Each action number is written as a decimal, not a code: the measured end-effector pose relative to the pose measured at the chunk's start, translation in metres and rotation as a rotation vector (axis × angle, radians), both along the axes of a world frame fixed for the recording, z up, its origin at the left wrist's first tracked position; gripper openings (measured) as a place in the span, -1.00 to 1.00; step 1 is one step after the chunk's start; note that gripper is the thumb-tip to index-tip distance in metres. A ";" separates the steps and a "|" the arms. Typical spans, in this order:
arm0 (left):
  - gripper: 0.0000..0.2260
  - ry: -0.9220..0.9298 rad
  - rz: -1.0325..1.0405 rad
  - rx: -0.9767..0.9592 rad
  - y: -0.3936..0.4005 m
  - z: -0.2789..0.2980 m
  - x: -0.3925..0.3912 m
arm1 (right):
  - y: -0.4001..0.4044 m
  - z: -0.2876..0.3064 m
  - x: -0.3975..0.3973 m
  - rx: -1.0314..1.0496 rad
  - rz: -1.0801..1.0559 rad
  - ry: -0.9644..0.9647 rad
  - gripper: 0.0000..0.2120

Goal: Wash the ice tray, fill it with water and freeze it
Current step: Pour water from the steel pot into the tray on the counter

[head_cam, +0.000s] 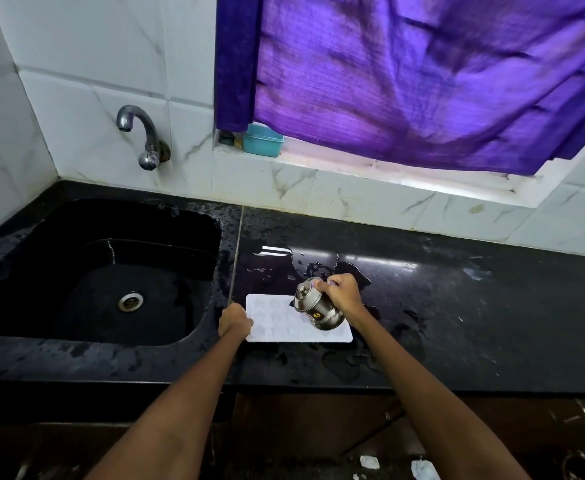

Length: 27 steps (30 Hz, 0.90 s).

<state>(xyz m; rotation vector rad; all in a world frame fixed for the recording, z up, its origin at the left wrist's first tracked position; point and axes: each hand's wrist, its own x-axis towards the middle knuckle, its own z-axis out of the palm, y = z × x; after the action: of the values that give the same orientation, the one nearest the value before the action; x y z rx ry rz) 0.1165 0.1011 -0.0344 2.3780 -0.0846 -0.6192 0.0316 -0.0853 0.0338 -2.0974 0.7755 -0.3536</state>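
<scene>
A white ice tray (284,323) with star-shaped cells lies flat on the wet black counter (457,306), just right of the sink. My left hand (235,320) grips the tray's left edge. My right hand (341,292) holds a small steel jug (313,308) by its handle, tilted to the left over the tray's right half. The jug hides part of the tray's far right cells.
A black sink (93,271) with a steel drain (131,301) sits at the left, under a wall tap (142,133). A teal box (261,140) stands on the window sill beneath a purple curtain (422,74). Puddles of water lie around the tray.
</scene>
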 end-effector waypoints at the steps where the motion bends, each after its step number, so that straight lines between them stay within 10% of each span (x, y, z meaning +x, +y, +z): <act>1: -0.77 0.000 -0.001 -0.001 0.000 0.000 0.000 | 0.001 0.000 0.000 -0.002 0.000 0.005 -0.45; 27: -0.72 -0.005 0.022 -0.008 -0.001 -0.005 0.003 | 0.005 0.008 0.008 0.247 -0.069 -0.141 -0.49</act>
<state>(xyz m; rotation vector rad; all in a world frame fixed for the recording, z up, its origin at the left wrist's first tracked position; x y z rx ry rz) 0.1199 0.1004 -0.0390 2.3699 -0.0632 -0.6020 0.0398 -0.0799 0.0414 -1.7986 0.7680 -0.4162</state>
